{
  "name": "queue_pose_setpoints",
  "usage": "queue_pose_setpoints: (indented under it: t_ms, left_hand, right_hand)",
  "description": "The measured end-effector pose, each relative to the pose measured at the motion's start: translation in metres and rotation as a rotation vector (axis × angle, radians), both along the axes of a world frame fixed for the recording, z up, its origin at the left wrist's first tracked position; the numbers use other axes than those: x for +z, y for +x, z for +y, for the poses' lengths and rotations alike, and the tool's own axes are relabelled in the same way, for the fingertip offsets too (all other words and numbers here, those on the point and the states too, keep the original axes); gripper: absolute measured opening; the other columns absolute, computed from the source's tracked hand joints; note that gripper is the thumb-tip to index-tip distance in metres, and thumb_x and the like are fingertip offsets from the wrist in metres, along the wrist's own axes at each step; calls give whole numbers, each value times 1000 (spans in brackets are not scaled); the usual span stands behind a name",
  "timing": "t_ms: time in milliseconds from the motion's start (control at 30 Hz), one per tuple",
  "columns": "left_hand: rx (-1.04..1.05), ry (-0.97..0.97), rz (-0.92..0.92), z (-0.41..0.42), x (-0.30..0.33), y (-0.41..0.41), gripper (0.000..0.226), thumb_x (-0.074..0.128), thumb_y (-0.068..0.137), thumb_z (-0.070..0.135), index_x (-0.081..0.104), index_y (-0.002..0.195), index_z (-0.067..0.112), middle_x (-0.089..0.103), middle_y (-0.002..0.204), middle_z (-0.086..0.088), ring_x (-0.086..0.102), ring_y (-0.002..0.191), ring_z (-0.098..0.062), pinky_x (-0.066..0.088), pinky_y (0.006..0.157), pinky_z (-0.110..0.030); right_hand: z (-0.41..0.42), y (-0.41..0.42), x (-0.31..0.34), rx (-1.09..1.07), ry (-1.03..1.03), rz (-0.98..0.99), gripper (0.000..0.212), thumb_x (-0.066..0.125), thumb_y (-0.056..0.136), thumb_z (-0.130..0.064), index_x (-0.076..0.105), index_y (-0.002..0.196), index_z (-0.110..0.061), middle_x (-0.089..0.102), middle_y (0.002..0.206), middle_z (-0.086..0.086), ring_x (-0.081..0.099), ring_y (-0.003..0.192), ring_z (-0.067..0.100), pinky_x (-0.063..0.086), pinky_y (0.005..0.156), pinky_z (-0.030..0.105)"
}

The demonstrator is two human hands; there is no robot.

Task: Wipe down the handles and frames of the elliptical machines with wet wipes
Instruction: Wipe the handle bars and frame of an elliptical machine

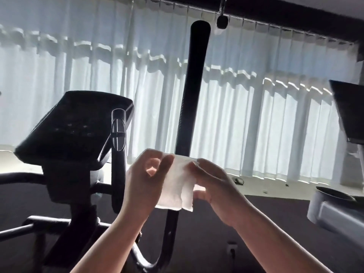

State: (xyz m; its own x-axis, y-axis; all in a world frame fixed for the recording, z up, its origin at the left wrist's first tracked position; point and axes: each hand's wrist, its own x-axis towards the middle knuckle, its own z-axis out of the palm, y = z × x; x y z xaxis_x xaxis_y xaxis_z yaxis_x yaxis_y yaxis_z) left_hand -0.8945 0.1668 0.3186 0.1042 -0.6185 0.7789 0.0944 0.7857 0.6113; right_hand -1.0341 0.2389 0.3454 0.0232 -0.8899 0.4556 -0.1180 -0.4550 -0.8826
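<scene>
- Both hands are up at centre frame with the wipe [177,186] stretched between them, right in front of the tall handle [192,91]. My guess is it's being opened out or refolded to get a flat clean face before it goes on the bar.
- Left hand [143,180]: fingers curled, thumb and forefinger pinching the wipe's upper left edge. That makes a little ring you can see daylight through.
- Right hand [214,186]: fingers closed on the right edge, thumb underneath. The wipe hangs below both grips, so it's loose, not pressed on anything.
- Can't tell if the wipe is touching the handle behind it. It looks just in front to me, not wrapped around.
- The handle runs from the bottom centre up to the top of the frame, so holding the wipe at mid-height means either end is in reach.
- Left of centre is the console [74,125] with a short grip [118,133] beside it. Curtains [266,115] behind blow everything into silhouette, so I can't judge which parts are already wiped.
- Another machine [338,209] pokes in at the right edge.
</scene>
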Motion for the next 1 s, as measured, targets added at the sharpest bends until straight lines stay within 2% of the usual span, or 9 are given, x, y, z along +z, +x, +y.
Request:
queue_pose_setpoints:
  t_ms: [167,267,367,500,633,700,800,900,1000]
  left_hand:
    - [182,-169,-45,-2,22,-9,23,65,86,47,53,71,34,62,73,27,58,72,7,38,69,-4]
    - [181,-176,-77,-13,43,-1,22,53,86,56,57,79,35,64,79,23,59,82,5,38,76,-7]
    - [290,-288,-247,-26,53,16,56,28,92,67,59,118,29,53,120,16,44,118,-6,31,99,-23]
    - [637,-478,-387,-58,50,40,52,26,101,52,51,133,19,47,141,-6,31,140,-24,24,112,-49]
    - [747,-392,-556,-90,17,41,60,17,103,53,52,136,16,43,149,-10,24,147,-26,15,117,-57]
    - [771,-394,-628,-102,-8,40,60,16,104,52,50,139,17,41,152,-10,21,147,-26,13,118,-55]
    - [805,-461,-676,-111,-31,41,58,19,104,49,49,142,17,40,153,-9,26,145,-29,12,119,-52]
    - [796,-468,-632,-114,-30,42,57,21,104,48,46,144,16,39,154,-10,26,145,-29,7,121,-49]
    - [770,-442,-651,-110,-27,42,59,19,104,51,44,146,18,36,155,-8,23,147,-27,2,122,-46]
  right_hand:
    - [-7,6,10,80,145,-122,16,65,92,-14,67,108,-13,68,105,7,70,85,17,60,54,39]
    - [-11,4,32,53,132,-201,11,59,96,-13,69,99,-14,66,109,7,68,92,27,59,49,40]
    - [-21,-2,69,-194,-177,-171,9,57,98,-11,64,101,-5,62,97,2,65,94,26,60,54,38]
    - [-42,-12,122,-760,-1123,564,15,51,95,-1,66,95,1,65,80,-7,61,83,-7,46,73,11]
    - [-77,-26,119,-858,-1203,1413,26,39,91,-7,65,94,-4,68,104,11,63,105,26,55,87,37]
    - [-90,-33,95,-810,-1043,1774,57,13,106,-23,67,101,-7,66,118,13,55,124,26,45,106,41]
    - [-87,-38,51,-652,-782,1844,76,5,101,-57,68,122,-22,63,132,-4,43,130,9,29,116,26]
    - [-93,-47,11,-569,-1132,2097,27,38,104,-13,65,109,-16,71,109,-1,50,124,18,22,120,31]
    - [-98,-46,42,-401,-1211,2090,25,43,100,-6,67,107,-8,71,105,6,57,120,26,36,113,38]
